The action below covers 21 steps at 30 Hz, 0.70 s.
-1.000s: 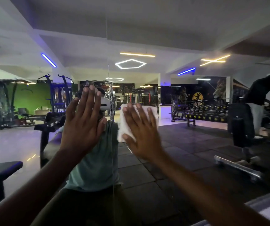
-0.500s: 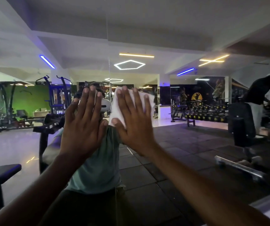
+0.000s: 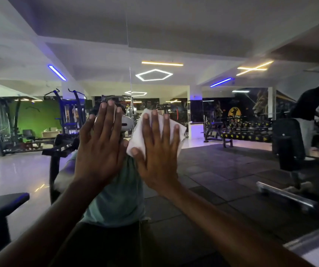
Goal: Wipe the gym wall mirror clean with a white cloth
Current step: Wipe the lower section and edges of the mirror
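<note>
The wall mirror [image 3: 222,170] fills the view and reflects the gym. A vertical seam [image 3: 129,78] between two mirror panels runs down the middle. My right hand [image 3: 157,151] lies flat with straight fingers and presses a white cloth [image 3: 176,132] against the glass just right of the seam. The cloth shows above and beside the fingers. My left hand [image 3: 101,145] is flat on the glass just left of the seam, holding nothing, and almost touches the right hand.
A pale ledge [image 3: 316,247] runs along the mirror's lower right edge. In the reflection there are a dumbbell rack [image 3: 247,133], a black bench pad [image 3: 2,205], weight machines [image 3: 70,116] and a person in dark clothes [image 3: 307,112] at the far right.
My right hand slid the cloth up and left towards the seam, then slightly right and down. The left hand stayed flat on the glass in nearly the same place.
</note>
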{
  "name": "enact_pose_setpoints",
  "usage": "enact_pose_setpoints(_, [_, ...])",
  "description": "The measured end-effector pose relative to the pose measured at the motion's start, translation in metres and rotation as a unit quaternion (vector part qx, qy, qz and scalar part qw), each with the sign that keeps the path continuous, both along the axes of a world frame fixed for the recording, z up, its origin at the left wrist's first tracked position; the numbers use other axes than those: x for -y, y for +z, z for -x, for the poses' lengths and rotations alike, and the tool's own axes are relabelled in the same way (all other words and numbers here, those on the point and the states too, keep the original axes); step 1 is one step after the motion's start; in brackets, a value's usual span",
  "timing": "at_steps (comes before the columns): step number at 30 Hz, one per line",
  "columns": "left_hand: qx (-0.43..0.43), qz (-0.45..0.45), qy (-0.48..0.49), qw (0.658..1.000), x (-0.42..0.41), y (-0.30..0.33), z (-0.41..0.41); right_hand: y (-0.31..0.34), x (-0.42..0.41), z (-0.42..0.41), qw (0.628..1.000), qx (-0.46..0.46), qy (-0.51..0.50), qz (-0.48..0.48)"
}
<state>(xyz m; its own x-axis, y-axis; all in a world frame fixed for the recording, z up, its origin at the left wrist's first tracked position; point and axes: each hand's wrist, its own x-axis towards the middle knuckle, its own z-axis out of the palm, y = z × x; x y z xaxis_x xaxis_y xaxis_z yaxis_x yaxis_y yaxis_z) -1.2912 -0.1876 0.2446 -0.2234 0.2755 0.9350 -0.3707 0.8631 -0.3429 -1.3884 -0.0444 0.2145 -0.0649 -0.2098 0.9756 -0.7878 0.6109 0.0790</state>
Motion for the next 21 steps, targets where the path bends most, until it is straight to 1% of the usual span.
enact_pose_setpoints(2, [0.009,-0.001,-0.009,1.0,0.0,0.0,-0.001,0.01,-0.017,0.018,0.998,-0.038,0.002,-0.041])
enact_pose_setpoints(4, [0.013,-0.001,-0.016,1.0,0.0,0.0,-0.003,0.029,-0.039,0.044,0.997,-0.054,-0.016,-0.055])
enact_pose_setpoints(5, [0.015,0.0,-0.019,1.0,0.0,0.001,-0.005,0.041,-0.048,0.056,0.998,-0.048,-0.03,-0.042])
enact_pose_setpoints(7, [0.017,0.002,-0.027,0.999,0.0,0.002,-0.007,0.069,-0.057,0.067,0.999,-0.019,-0.049,0.013])
enact_pose_setpoints(9, [0.022,0.001,-0.031,0.999,-0.001,0.002,-0.009,0.091,-0.045,0.057,0.997,0.015,-0.043,0.067])
enact_pose_setpoints(10, [0.026,-0.001,-0.032,0.999,-0.002,0.002,-0.009,0.096,-0.035,0.047,0.997,0.018,-0.035,0.073])
enact_pose_setpoints(11, [0.03,-0.003,-0.035,0.999,-0.001,0.002,-0.011,0.095,-0.025,0.035,0.998,0.005,-0.028,0.056])
enact_pose_setpoints(14, [0.042,-0.008,-0.043,0.998,0.001,0.003,-0.015,0.056,-0.009,0.012,0.997,-0.066,-0.003,-0.05])
enact_pose_setpoints(17, [0.051,-0.019,-0.042,0.998,0.002,-0.006,-0.018,-0.024,-0.017,0.012,0.992,-0.056,0.033,-0.106])
enact_pose_setpoints(19, [0.047,-0.039,-0.033,0.998,0.0,-0.024,-0.019,-0.082,-0.029,0.017,0.989,-0.042,0.05,-0.135])
enact_pose_setpoints(21, [0.052,-0.061,-0.035,0.996,-0.005,-0.049,-0.02,-0.123,-0.04,0.023,0.986,-0.025,0.052,-0.159])
